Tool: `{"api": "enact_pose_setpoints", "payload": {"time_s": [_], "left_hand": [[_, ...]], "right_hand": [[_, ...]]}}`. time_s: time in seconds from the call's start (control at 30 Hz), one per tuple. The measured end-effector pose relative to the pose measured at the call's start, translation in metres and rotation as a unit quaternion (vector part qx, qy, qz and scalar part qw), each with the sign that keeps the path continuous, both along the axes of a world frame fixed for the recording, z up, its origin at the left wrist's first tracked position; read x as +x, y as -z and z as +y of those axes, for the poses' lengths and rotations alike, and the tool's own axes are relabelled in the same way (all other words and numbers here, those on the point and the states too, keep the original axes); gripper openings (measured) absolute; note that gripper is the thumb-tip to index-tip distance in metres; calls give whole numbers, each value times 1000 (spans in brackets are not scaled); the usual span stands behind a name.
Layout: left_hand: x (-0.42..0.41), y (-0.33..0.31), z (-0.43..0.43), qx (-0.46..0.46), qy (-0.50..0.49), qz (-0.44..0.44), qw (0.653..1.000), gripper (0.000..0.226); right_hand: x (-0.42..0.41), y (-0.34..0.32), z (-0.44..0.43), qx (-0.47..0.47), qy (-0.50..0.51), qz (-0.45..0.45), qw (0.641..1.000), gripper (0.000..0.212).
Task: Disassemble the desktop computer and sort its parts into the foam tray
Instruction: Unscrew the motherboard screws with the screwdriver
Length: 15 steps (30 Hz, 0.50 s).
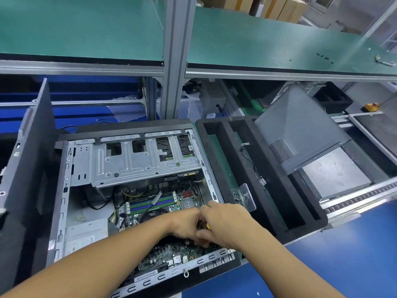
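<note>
The open desktop computer case (pixel 64 190) lies on its side in front of me, with the green motherboard (pixel 171 252) and a silver drive cage (pixel 137 162) exposed. Both my hands meet over the motherboard's right part. My left hand (pixel 184 226) has its fingers curled down onto a component that it hides. My right hand (pixel 223 224) grips a small tool with a yellow handle (pixel 208 226), mostly hidden. The black foam tray (pixel 285 203) sits right of the case, with a thin cable (pixel 251 160) and a clear plastic part (pixel 247 196) in it.
The grey side panel (pixel 298 127) leans on the tray's far right. Another dark panel (pixel 32 151) stands upright at the left. A green shelf (pixel 86 26) on an aluminium post (pixel 176 61) overhangs the bench. Blue mat (pixel 354 244) lies at the lower right.
</note>
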State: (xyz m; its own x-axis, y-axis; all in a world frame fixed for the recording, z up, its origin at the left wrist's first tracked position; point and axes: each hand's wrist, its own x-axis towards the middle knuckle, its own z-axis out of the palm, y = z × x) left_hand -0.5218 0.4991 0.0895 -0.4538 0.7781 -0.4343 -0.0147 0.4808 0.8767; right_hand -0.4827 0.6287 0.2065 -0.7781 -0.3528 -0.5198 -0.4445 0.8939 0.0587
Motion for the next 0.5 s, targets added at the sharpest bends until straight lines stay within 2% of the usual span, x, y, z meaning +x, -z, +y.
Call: {"api": "enact_pose_setpoints", "payload": {"time_s": [0.07,0.3,0.4,0.5], "left_hand": [[-1,0,0,3,15,1,1000,15],[0,-2,-1,-1,-4,-59,998,17],[-2,-3,-1,-8,-4,-51,999,11],[-1,-1,1,-11,-7,-25,1000,18]], "right_hand": [[-1,3,-2,3,9,11,1000,43],[-3,2,0,0,-34,-20,999,31],[-2,1,4,-5,-41,-41,998,36],[0,1,4,-30,-7,-32,999,35]]}}
